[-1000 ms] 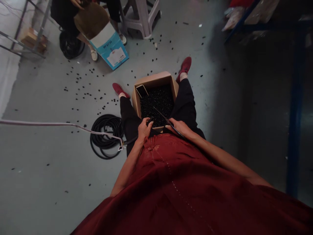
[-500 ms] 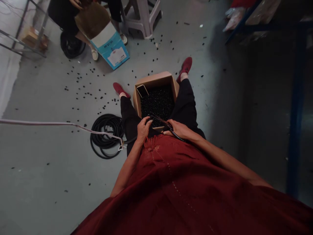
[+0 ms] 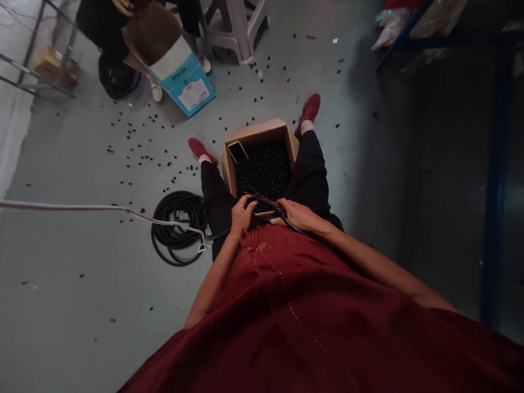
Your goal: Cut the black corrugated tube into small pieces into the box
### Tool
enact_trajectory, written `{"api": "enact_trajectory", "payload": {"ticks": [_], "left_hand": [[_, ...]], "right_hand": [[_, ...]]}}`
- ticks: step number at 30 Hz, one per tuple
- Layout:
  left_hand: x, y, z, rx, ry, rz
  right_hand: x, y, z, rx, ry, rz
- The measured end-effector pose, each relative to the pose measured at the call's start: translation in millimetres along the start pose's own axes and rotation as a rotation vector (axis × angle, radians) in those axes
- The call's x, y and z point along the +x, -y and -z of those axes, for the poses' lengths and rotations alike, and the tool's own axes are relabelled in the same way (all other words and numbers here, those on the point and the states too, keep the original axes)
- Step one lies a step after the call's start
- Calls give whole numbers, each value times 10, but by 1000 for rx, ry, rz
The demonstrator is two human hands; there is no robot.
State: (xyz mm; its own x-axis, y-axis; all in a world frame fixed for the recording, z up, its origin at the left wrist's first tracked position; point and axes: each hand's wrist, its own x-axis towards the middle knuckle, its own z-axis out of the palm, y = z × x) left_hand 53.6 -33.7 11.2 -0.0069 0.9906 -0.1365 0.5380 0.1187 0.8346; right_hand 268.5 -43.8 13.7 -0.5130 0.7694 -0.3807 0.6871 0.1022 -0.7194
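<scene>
Between my hands, over the near edge of an open cardboard box [image 3: 256, 131], runs a dark, thin black strip [image 3: 265, 201]. My left hand [image 3: 241, 214] pinches its left end with bent fingers. My right hand [image 3: 298, 214] is closed round the strip further right, and a glossy black length [image 3: 295, 227] trails from under it toward my lap. Whether the strip is one piece or several, I cannot tell. Lots of small black pieces [image 3: 266, 169] fill the box between my legs, and a dark rectangular piece with a pale edge [image 3: 238, 152] stands in its left corner.
A coil of black hose [image 3: 170, 232] lies left of my leg, with a pale cord [image 3: 102, 207] running to it. Ahead, a co-worker sits by a blue-and-white box [image 3: 184, 76], near a plastic stool [image 3: 235, 38]. Black bits dot the floor. A blue frame [image 3: 493, 191] stands right.
My left hand has shifted very slightly to the right along the strip. My right hand stays about where it was, and the whole view has moved a touch.
</scene>
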Motion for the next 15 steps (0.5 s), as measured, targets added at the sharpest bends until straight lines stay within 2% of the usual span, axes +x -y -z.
{"api": "enact_trajectory", "payload": {"ticks": [15], "left_hand": [[-20, -19, -5, 22, 53, 11]], "right_hand": [[60, 4, -55, 13, -29, 0]]}}
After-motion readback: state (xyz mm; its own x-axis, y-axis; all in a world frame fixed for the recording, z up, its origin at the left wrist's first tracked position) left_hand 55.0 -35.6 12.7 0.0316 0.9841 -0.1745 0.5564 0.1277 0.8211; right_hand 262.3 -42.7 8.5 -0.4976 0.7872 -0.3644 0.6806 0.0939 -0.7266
